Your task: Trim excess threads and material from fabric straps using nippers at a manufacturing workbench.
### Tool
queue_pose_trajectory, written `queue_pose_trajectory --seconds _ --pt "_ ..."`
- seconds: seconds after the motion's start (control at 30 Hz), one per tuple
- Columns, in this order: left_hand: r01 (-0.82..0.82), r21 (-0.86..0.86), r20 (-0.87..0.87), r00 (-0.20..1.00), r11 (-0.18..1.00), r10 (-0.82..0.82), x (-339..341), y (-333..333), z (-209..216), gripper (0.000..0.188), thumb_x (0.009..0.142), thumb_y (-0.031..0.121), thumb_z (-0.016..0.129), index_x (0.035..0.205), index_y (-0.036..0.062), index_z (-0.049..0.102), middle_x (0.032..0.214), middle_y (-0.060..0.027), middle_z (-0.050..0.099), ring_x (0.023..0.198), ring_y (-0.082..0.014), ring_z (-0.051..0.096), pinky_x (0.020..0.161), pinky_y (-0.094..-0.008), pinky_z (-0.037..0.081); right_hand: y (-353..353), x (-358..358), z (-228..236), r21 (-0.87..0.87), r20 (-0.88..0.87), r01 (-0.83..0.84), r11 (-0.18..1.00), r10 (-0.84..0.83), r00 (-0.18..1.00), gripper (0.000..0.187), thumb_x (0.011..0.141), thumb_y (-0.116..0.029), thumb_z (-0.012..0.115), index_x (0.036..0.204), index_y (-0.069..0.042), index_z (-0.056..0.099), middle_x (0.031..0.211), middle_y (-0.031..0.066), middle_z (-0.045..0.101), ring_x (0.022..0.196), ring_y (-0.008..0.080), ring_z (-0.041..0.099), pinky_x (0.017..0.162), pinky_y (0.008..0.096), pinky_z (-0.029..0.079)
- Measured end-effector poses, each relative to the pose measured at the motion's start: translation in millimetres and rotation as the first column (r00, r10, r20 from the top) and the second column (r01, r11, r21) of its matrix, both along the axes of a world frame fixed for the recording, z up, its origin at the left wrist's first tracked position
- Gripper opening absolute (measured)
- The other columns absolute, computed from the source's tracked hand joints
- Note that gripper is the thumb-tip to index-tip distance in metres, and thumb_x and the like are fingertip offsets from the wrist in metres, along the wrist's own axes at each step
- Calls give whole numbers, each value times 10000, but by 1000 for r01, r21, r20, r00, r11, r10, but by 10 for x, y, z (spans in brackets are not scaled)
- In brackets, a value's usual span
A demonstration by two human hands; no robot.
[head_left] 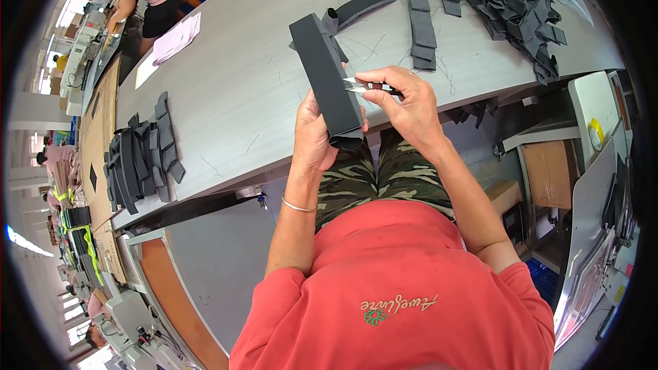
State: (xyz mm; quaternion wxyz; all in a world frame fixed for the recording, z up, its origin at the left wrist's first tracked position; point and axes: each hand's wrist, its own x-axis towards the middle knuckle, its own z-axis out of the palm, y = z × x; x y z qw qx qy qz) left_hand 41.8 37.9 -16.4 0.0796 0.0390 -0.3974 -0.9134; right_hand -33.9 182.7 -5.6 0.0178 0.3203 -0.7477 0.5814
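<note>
Here the left hand (314,133) grips a black strip (323,72); the right hand (412,104) clasps snips (359,85) at its right edge

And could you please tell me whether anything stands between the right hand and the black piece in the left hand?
Nothing visible blocks the way: only the metal-tipped tool that the right hand holds lies between it and the black piece, its tips at the piece's right edge.

The long, smooth, pale grey surface (240,82) has 1 big messy heap of dark grey cloth strips (517,10) at the far right, 1 smaller dark grey strip heap (140,157) at left, flat pink and white paper sheets (176,40), and thin dark loose threads (253,144).
</note>
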Motion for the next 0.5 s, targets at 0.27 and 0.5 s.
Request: queue_pose_trajectory --seconds 0.27,0.5 --pt "36 -1 -11 999 999 -36 1 -3 -17 535 862 44 623 1352 7 410 812 -72 574 663 -214 635 562 -343 562 55 -17 -13 1 37 113 994 -113 993 148 793 -140 689 935 -107 712 850 29 687 754 174 608 684 286 464" --pt "9 -14 11 1000 1000 -9 26 2 -2 577 823 55 637 1353 -12 419 976 -91 556 682 -217 596 555 -353 519 121 30 48 59 24 52 997 -54 998 186 814 -70 666 996 -49 698 877 52 681 810 144 600 747 266 457"
